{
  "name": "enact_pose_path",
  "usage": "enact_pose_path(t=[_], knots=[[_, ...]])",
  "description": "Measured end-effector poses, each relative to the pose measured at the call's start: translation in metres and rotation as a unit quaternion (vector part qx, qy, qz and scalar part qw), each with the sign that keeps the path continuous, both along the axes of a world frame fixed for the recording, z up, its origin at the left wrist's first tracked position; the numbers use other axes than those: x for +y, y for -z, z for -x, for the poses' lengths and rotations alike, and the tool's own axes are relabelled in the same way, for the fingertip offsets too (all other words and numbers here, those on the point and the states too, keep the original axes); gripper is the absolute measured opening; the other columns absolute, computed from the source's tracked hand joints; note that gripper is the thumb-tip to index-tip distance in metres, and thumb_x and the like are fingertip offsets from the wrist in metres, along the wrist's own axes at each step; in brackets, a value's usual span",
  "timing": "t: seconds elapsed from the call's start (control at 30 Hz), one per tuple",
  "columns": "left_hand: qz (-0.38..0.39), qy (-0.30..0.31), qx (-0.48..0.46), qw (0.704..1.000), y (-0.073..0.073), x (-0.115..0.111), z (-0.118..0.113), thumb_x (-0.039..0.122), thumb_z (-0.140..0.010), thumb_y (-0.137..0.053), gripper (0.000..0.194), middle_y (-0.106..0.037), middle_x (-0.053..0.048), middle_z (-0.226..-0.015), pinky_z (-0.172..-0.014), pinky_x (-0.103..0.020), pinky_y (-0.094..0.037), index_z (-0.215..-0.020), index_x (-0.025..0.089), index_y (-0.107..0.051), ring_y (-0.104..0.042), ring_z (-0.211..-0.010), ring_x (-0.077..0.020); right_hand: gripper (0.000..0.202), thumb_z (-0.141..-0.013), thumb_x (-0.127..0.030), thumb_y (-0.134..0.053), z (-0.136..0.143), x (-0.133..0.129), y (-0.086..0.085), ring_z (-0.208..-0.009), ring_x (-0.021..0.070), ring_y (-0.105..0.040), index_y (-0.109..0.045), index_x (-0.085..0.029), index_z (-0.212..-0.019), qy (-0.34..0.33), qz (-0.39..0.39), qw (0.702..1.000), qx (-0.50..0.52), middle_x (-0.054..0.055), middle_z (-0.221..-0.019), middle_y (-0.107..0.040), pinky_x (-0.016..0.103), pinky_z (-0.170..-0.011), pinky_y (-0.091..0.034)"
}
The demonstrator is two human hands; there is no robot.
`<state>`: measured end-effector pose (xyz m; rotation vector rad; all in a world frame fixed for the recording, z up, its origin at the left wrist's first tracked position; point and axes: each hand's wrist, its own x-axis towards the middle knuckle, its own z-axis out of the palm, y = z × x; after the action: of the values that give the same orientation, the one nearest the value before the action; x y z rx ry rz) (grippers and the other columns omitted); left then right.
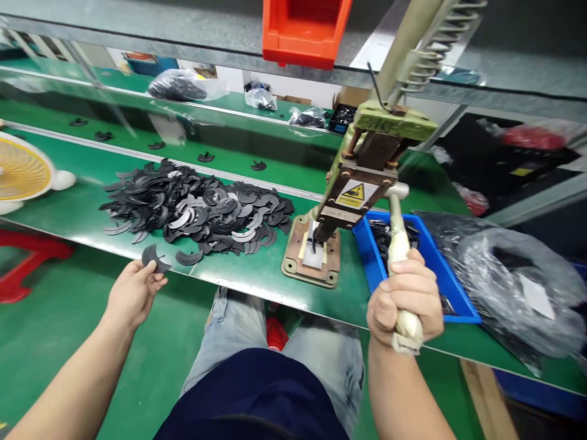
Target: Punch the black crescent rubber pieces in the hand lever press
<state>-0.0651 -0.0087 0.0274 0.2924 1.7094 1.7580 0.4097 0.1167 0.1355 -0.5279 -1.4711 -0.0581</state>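
Between the thumb and fingers of my left hand (134, 290) is a curved black plastic piece (155, 258), held just off the table's front edge. Another curved piece (189, 258) lies near it on the green table, in front of a large pile of similar black and grey pieces (197, 211). My right hand (406, 299) is wrapped round the pale, tape-covered lever (398, 235) of a hand press (353, 183). Under the press ram, a small dark part (313, 235) is at the metal plate on the base (312, 263); its exact fit there is unclear.
Right of the press stands a blue bin (426, 263) with dark parts, beside a clear plastic bag (518, 287). Several black pieces lie on the green strip behind the pile. A yellow fan (25, 168) is at left; an orange bin (305, 30) sits on the shelf above.
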Motion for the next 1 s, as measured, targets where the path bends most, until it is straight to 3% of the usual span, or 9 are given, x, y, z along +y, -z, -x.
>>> enact_pose_path(t=[0.07, 0.17, 0.27, 0.33, 0.47, 0.6, 0.83, 1.0], knots=[[-0.005, 0.081, 0.016, 0.997, -0.013, 0.008, -0.02, 0.039, -0.083, -0.085, 0.03, -0.067, 0.001, -0.072, -0.058, -0.022, -0.06, -0.09, 0.019, -0.063, -0.064, -0.06, -0.0126, 0.029, -0.089, -0.036, -0.071, 0.001, -0.001, 0.0, -0.084, 0.0221, -0.069, -0.052, -0.025, -0.069, 0.004, -0.006, 1.0, -0.001, -0.003, -0.069, -0.06, 0.067, -0.103, -0.059], [0.017, 0.232, 0.051, 0.971, -0.032, 0.036, -0.069, 0.059, -0.082, -0.084, 0.046, -0.071, -0.002, -0.075, -0.059, -0.024, -0.059, -0.091, 0.018, -0.066, -0.068, -0.063, -0.015, 0.026, -0.091, -0.035, -0.068, 0.002, -0.001, 0.001, -0.085, 0.021, -0.069, -0.054, -0.026, -0.072, 0.008, -0.007, 1.0, -0.002, -0.003, -0.071, -0.059, 0.064, -0.105, -0.059], [0.028, 0.405, 0.095, 0.909, -0.043, 0.079, -0.123, 0.062, -0.084, -0.082, 0.048, -0.075, -0.005, -0.078, -0.061, -0.025, -0.057, -0.087, 0.017, -0.065, -0.069, -0.061, -0.0146, 0.024, -0.091, -0.035, -0.068, -0.001, -0.002, 0.001, -0.088, 0.0203, -0.07, -0.055, -0.026, -0.073, 0.006, -0.004, 1.0, -0.012, -0.003, -0.072, -0.061, 0.062, -0.106, -0.06], [0.015, 0.48, 0.101, 0.871, -0.043, 0.113, -0.152, 0.061, -0.084, -0.083, 0.047, -0.075, -0.005, -0.072, -0.058, -0.025, -0.055, -0.086, 0.018, -0.063, -0.069, -0.058, -0.0154, 0.022, -0.09, -0.034, -0.068, -0.003, -0.002, 0.001, -0.088, 0.0209, -0.07, -0.056, -0.026, -0.074, 0.006, -0.003, 1.0, -0.027, -0.003, -0.072, -0.062, 0.064, -0.105, -0.06], [-0.01, 0.52, 0.098, 0.849, -0.036, 0.175, -0.193, 0.051, -0.082, -0.088, 0.044, -0.071, -0.002, -0.064, -0.054, -0.024, -0.054, -0.09, 0.018, -0.06, -0.07, -0.057, -0.017, 0.02, -0.09, -0.034, -0.067, -0.005, -0.004, -0.001, -0.089, 0.0231, -0.069, -0.056, -0.027, -0.075, 0.012, 0.009, 0.999, -0.04, -0.002, -0.071, -0.061, 0.069, -0.103, -0.06], [-0.006, 0.55, 0.108, 0.828, -0.029, 0.21, -0.216, 0.045, -0.086, -0.087, 0.038, -0.073, -0.005, -0.071, -0.052, -0.025, -0.055, -0.09, 0.017, -0.062, -0.071, -0.058, -0.0163, 0.022, -0.092, -0.038, -0.066, -0.005, -0.008, 0.0, -0.088, 0.0241, -0.07, -0.055, -0.029, -0.076, 0.036, 0.022, 0.998, -0.044, -0.002, -0.07, -0.06, 0.073, -0.107, -0.057], [-0.013, 0.555, 0.171, 0.814, -0.017, 0.23, -0.223, 0.047, -0.087, -0.085, 0.036, -0.071, -0.003, -0.074, -0.048, -0.023, -0.052, -0.09, 0.017, -0.067, -0.065, -0.057, -0.0134, 0.023, -0.092, -0.04, -0.066, -0.002, -0.005, 0.001, -0.082, 0.0226, -0.07, -0.055, -0.029, -0.075, 0.046, 0.011, 0.999, -0.026, -0.003, -0.066, -0.058, 0.069, -0.105, -0.059], [-0.019, 0.565, 0.159, 0.809, -0.018, 0.234, -0.222, 0.046, -0.085, -0.086, 0.036, -0.069, -0.002, -0.075, -0.049, -0.022, -0.051, -0.089, 0.016, -0.066, -0.06, -0.055, -0.0109, 0.023, -0.09, -0.039, -0.067, 0.0, -0.005, 0.001, -0.082, 0.0223, -0.069, -0.054, -0.029, -0.074, 0.032, 0.013, 0.999, -0.016, -0.003, -0.065, -0.057, 0.069, -0.105, -0.059]])
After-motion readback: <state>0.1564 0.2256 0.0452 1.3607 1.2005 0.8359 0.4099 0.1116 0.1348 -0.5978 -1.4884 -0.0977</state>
